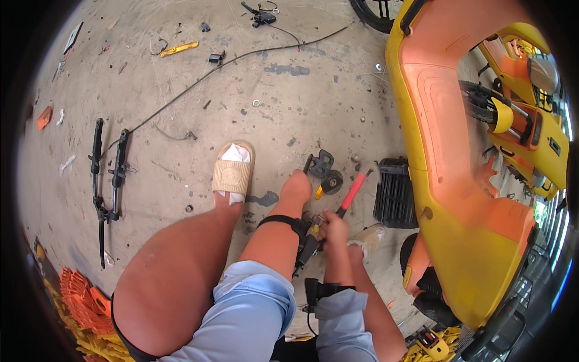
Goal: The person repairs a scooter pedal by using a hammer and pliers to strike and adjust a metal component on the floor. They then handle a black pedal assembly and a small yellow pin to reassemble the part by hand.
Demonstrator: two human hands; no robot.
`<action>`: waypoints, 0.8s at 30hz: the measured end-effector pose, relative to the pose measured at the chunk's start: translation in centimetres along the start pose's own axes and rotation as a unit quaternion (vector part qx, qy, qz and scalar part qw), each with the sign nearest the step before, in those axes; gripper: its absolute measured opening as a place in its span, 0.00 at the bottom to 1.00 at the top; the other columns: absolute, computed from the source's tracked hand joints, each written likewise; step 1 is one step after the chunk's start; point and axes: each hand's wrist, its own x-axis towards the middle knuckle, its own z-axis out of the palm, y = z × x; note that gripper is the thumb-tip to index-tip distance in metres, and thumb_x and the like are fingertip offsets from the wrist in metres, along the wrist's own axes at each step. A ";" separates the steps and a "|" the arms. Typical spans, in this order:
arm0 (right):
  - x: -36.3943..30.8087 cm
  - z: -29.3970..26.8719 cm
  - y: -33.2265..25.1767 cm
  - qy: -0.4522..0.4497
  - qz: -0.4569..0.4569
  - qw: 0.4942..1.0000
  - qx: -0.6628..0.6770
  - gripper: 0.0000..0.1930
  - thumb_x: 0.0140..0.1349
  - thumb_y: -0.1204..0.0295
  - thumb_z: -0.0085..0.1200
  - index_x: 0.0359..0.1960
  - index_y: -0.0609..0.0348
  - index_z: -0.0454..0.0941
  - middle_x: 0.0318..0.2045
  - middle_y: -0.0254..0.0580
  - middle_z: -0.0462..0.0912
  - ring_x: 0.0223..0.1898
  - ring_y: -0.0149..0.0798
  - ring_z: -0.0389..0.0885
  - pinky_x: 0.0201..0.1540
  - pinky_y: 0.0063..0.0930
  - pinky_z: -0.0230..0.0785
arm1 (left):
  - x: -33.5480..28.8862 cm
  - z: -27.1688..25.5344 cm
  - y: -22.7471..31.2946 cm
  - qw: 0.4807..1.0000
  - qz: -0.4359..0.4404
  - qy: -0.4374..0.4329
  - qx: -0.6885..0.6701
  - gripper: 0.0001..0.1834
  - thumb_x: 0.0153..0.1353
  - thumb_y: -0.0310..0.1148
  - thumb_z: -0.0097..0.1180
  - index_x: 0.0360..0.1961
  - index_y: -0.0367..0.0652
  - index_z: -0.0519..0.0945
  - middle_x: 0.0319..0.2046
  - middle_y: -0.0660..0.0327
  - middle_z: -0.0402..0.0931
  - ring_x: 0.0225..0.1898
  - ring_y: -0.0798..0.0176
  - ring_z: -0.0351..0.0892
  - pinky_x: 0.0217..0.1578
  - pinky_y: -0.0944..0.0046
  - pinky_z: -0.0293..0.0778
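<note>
Head view: the right hand has its grip wrapped around 1 red-and-black hammer, slanting over the floor. The left hand is curled beside a black pedal-like part; whether its grip holds anything, I cannot tell. Rightward stands a yellow-and-orange vehicle body.

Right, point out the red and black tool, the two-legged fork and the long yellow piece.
Red and black tool (353,192): head view, on its red section.
Two-legged fork (115,194): head view, on one silver tube.
Long yellow piece (179,49): head view, on its middle.
</note>
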 end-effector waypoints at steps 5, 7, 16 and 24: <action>-7.3 -2.5 -7.8 0.056 -0.090 0.994 0.027 0.15 0.61 0.67 0.60 0.22 0.49 0.65 0.11 0.26 0.61 0.08 0.26 0.56 0.13 0.27 0.49 | -1.4 2.2 -1.0 0.998 -0.043 -0.018 -0.029 0.23 0.63 0.31 0.53 0.56 0.30 0.66 0.44 0.38 0.80 0.47 0.38 0.80 0.45 0.46 0.77; -8.0 -3.5 -8.5 0.082 -0.093 0.992 -0.019 0.16 0.62 0.67 0.59 0.22 0.48 0.64 0.11 0.26 0.60 0.09 0.26 0.55 0.13 0.27 0.48 | -1.8 2.1 -0.9 0.999 -0.034 -0.020 -0.032 0.26 0.63 0.33 0.54 0.57 0.29 0.64 0.44 0.38 0.80 0.47 0.38 0.80 0.46 0.46 0.77; -3.6 -4.8 3.2 0.099 -0.052 0.965 -0.236 0.09 0.59 0.68 0.62 0.27 0.57 0.75 0.13 0.29 0.68 0.10 0.28 0.62 0.13 0.28 0.52 | -0.1 6.2 -4.2 0.971 -0.053 0.033 -0.230 0.24 0.65 0.43 0.54 0.51 0.31 0.72 0.43 0.38 0.80 0.48 0.36 0.78 0.48 0.45 0.73; -1.8 -4.9 6.2 0.115 -0.074 0.968 -0.211 0.11 0.59 0.67 0.62 0.26 0.57 0.73 0.13 0.29 0.68 0.11 0.28 0.64 0.14 0.29 0.54 | -1.5 7.2 -4.9 0.964 -0.014 0.082 -0.251 0.17 0.68 0.39 0.55 0.48 0.37 0.74 0.30 0.54 0.78 0.31 0.58 0.76 0.33 0.56 0.71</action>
